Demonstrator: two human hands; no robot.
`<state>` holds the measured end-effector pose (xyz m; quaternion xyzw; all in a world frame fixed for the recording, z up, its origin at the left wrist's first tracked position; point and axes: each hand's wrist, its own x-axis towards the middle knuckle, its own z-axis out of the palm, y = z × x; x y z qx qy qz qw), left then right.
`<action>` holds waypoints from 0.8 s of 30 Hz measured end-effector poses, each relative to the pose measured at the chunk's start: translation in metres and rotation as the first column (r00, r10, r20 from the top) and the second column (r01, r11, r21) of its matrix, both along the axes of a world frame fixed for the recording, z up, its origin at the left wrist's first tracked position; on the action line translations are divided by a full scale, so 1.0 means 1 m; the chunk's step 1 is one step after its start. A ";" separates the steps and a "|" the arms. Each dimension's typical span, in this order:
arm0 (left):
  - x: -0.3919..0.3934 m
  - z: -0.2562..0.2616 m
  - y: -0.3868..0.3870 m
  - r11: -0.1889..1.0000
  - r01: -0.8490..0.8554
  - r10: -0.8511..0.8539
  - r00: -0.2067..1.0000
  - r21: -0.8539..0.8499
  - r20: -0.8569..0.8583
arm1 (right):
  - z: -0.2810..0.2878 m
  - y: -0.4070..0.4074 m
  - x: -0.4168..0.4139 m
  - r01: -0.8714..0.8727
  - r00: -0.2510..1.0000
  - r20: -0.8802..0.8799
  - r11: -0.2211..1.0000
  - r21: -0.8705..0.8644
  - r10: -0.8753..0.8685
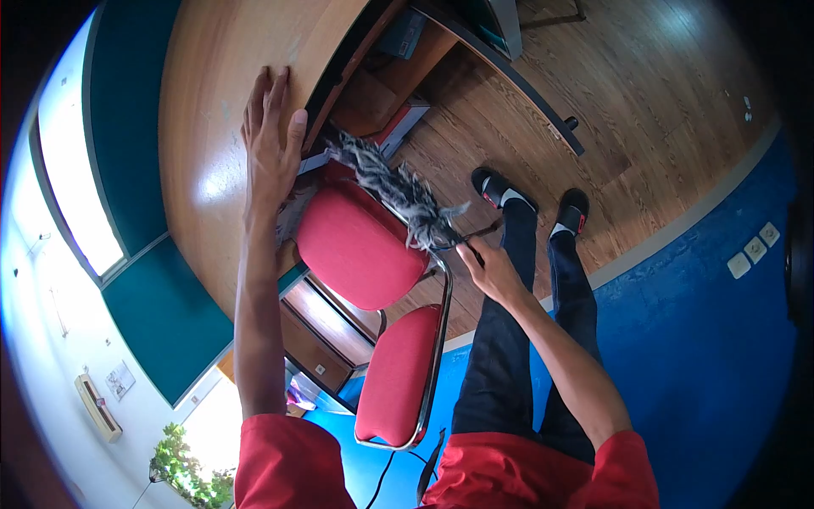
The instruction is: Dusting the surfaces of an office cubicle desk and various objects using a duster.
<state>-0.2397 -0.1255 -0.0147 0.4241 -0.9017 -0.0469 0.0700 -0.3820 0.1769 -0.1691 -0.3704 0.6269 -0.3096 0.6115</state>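
My right hand (pixel 491 270) grips the dark handle of a fluffy grey-and-black duster (pixel 394 181). The duster stretches up and left over the red padded seat (pixel 362 245) of a metal-framed chair, its far end reaching the open cabinet under the desk. On the wooden desk top (pixel 210 121) my left hand (pixel 270 140) rests near the edge, fingers extended and holding nothing. The cabinet door (pixel 509 79) stands swung out over the floor. Inside the cabinet are a bluish box (pixel 404 37) and a red-and-white box (pixel 404 124), partly hidden.
The chair's red backrest (pixel 399 375) is close to my legs. My feet in black slides (pixel 502 191) stand on the wood-look floor (pixel 636 83). A blue wall (pixel 674 375) with white sockets (pixel 755 250) is at the right. Teal partition panels (pixel 130 114) border the desk.
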 end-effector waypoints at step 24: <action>0.001 -0.015 -0.007 0.997 -0.043 0.037 0.993 -0.059 -0.110 | -0.028 -0.165 0.075 0.098 0.992 -0.064 0.990 -0.099 -0.104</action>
